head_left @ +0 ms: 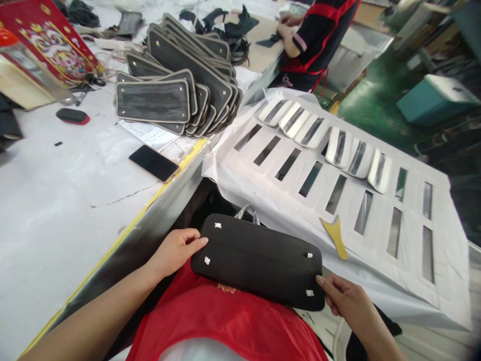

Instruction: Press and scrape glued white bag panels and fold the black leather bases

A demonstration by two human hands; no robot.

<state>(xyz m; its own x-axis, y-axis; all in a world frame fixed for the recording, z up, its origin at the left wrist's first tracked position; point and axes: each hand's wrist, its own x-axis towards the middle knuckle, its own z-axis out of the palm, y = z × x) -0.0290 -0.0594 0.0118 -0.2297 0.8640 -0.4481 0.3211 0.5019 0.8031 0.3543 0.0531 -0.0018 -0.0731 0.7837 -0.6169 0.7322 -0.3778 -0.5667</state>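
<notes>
A black leather-like bag base panel (255, 260), long with rounded corners, is held over my red apron. A seam runs along its middle, and several small white wrapped studs sit near its corners. My left hand (180, 250) pinches its left end, thumb on top. At the right end my right hand (338, 293) grips the edge between thumb and fingers. Past the panel's far edge shows a small clear loop (248, 213); what it belongs to is hidden.
Left, a white table (93, 165) bears stacked dark panels (154, 100), a phone (154, 163) and a red-black object (72, 116). A slotted white sheet (240, 170) at right carries white pieces (340, 147) and a yellow piece (334, 235). Another person (319, 35) works beyond.
</notes>
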